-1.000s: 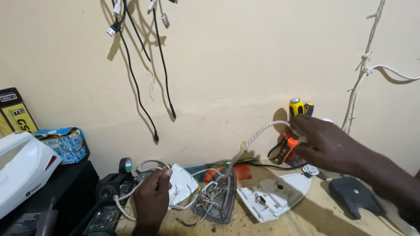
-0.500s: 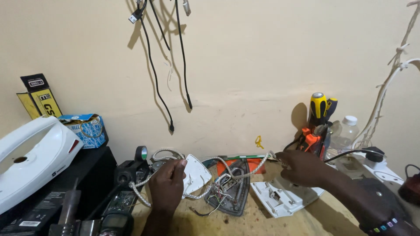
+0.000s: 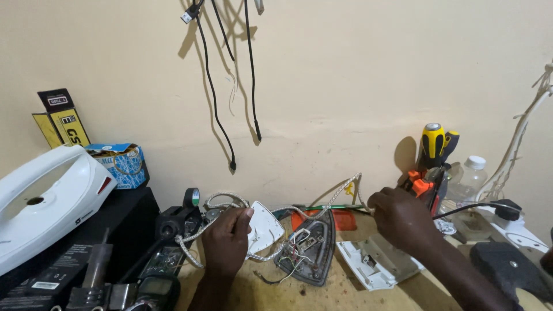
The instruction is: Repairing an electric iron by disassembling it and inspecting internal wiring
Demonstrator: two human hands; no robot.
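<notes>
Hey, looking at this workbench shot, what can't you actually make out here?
Head view only:
- Right hand: its grip on the braided cord is hidden by its own back.
- Left hand: fingertips hidden against the white cover piece.
- Iron base: wiring too small to trace.
- White iron: cut off by the left edge.
- Hanging cables: tops cut off by the top edge.

White iron cover (image 3: 46,201), yellow-black screwdriver handle (image 3: 433,141), white-speckled braided cord (image 3: 322,210), orange pliers (image 3: 420,185).
</notes>
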